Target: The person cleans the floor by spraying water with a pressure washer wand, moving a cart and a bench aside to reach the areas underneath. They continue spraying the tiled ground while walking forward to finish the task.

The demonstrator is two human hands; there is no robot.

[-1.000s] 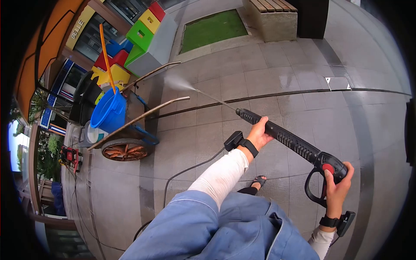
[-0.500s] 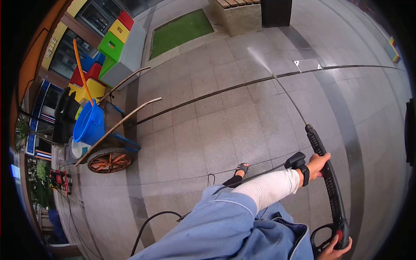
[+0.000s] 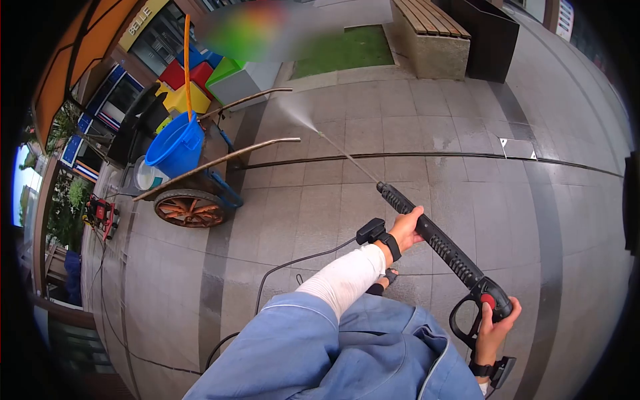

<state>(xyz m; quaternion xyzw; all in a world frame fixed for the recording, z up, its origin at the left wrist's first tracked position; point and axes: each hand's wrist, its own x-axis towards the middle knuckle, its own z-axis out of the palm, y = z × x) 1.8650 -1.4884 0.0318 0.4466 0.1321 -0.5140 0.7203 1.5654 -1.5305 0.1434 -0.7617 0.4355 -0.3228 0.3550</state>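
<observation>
A black pressure washer gun (image 3: 445, 248) with a long thin lance runs diagonally in front of me. My left hand (image 3: 407, 229) is wrapped round its ribbed barrel, near the front end. At the rear, my right hand (image 3: 495, 327) grips the handle by the red part, with the trigger guard beside it. White water spray (image 3: 298, 115) fans out of the lance tip toward the upper left. Below it lies the grey tiled paving (image 3: 320, 207), which looks wet in places. Straps with small black devices sit on both wrists.
On the left stands a two-wheeled cart (image 3: 193, 208) with long handles, carrying a blue bucket (image 3: 177, 143). A wooden-topped bench (image 3: 437, 50) and a green turf patch (image 3: 347, 57) lie ahead. A red machine (image 3: 101, 217) stands far left, near a hose (image 3: 113, 327) on the ground. A drain slot crosses the paving.
The gun and both hands have swung left, so the lance and spray now point further left. My view has shifted, showing more of the bench and my right wrist.
</observation>
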